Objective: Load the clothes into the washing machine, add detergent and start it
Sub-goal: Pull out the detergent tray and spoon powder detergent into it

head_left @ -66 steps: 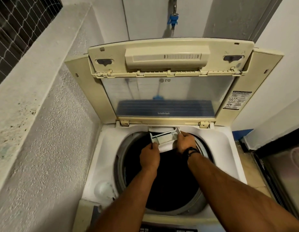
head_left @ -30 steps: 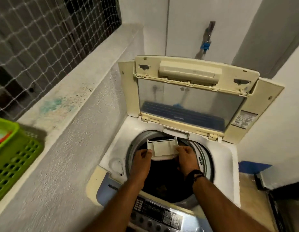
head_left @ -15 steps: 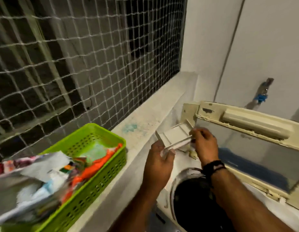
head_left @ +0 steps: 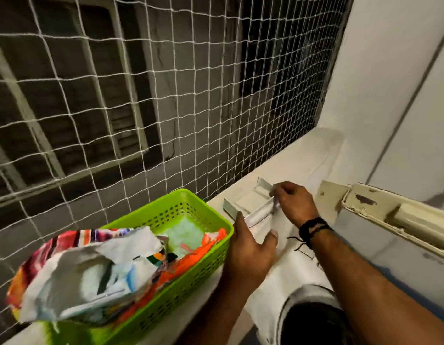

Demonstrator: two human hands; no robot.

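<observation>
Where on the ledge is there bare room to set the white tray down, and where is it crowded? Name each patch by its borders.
Free: the ledge beyond the detergent tray, between net and wall. Crowded: the near ledge, filled by the green basket with both hands beside it.

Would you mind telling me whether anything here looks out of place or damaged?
Yes. The white detergent drawer is out of the washing machine, on the ledge, with the right hand at it and the left hand beside it. The lid has chipped, flaking patches.
</observation>
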